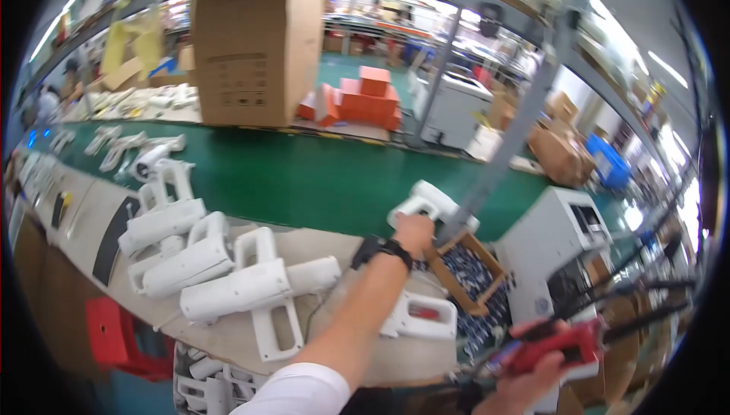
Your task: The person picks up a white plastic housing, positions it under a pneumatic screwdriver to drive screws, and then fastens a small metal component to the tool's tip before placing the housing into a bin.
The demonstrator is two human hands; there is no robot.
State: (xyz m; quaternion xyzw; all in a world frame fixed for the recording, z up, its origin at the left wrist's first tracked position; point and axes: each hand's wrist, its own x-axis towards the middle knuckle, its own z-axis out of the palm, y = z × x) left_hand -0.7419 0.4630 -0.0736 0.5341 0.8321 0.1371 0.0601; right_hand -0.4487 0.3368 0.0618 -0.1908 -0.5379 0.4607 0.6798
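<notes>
My left hand [415,234], with a black watch at the wrist, reaches across the bench and is closed on a white plastic housing [427,201] lying at the edge of the green conveyor belt. At the lower right my right hand [536,377] is wrapped round a red-and-black hand tool [551,346]; blur hides its exact kind. Below my left hand another white housing with a looped handle [427,316] rests on the bench. Left of my forearm lies a group of similar white housings [236,289].
A cardboard box [443,272] of small dark parts stands on the bench, with more parts spilled beside it. Close by are a grey-white machine [551,232] and a slanting metal post [525,118]. A red stool [114,339] stands at the lower left. Beyond the belt is a tall carton [239,58].
</notes>
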